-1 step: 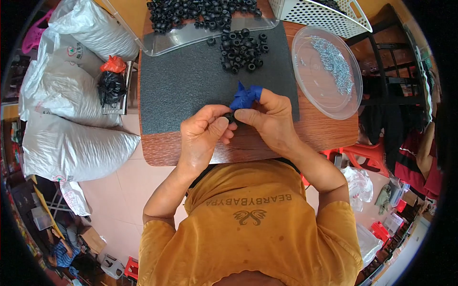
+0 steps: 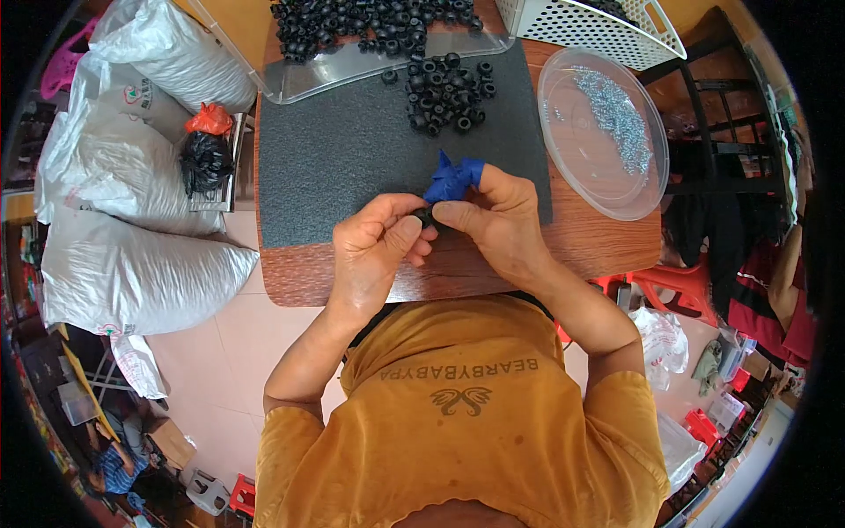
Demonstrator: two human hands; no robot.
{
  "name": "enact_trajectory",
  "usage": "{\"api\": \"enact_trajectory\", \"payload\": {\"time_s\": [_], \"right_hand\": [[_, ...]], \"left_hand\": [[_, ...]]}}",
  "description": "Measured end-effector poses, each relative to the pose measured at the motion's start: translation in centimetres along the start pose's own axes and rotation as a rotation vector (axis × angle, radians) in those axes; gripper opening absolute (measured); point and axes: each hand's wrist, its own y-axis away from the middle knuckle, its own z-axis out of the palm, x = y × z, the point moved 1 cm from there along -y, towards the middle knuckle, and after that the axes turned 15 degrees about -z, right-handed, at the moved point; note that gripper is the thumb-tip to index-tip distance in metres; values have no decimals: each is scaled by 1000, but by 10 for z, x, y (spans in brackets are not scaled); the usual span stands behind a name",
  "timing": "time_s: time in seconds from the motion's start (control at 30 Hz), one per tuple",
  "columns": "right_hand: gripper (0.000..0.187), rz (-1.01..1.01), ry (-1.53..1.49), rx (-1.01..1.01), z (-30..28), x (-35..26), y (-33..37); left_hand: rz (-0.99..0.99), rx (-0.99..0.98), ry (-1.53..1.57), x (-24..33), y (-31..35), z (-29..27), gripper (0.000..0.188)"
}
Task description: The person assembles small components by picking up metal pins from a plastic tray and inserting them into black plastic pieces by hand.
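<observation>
Above the near edge of the table, my two hands meet at a small round black part (image 2: pixel 422 216). My left hand (image 2: pixel 377 242) pinches it between thumb and fingers, the other fingers curled beneath. Blue tape (image 2: pixel 451 180) wraps the fingertips of my right hand (image 2: pixel 503 213), whose thumb presses against the same part from the right. My fingers cover most of the piece. Just beyond them, a pile of similar hollow black parts (image 2: pixel 444 95) lies on the dark grey mat (image 2: pixel 334 158).
A clear tray (image 2: pixel 308 86) full of black parts stands at the back, beside a white perforated basket (image 2: pixel 572 35). On the right is a round clear lid (image 2: pixel 572 158) holding small bluish beads (image 2: pixel 620 123). Stuffed white sacks (image 2: pixel 141 273) crowd the left; a red stool (image 2: pixel 673 286) stands right.
</observation>
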Motion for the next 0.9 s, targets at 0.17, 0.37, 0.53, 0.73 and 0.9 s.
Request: {"api": "enact_trajectory", "payload": {"time_s": [0.17, 0.37, 0.53, 0.73, 0.9], "right_hand": [[8, -42, 32, 18, -1, 3, 3], [8, -38, -9, 45, 0, 7, 6], [9, -47, 61, 61, 0, 8, 10], [11, -151, 131, 53, 1, 9, 16], [10, -147, 131, 79, 3, 10, 21]], "left_hand": [[-24, -5, 15, -1, -2, 1, 20], [-50, -62, 90, -1, -8, -3, 18], [-75, -97, 143, 3, -8, -2, 17], [-157, -154, 219, 6, -8, -3, 16], [-230, -178, 226, 10, -8, -3, 13]]}}
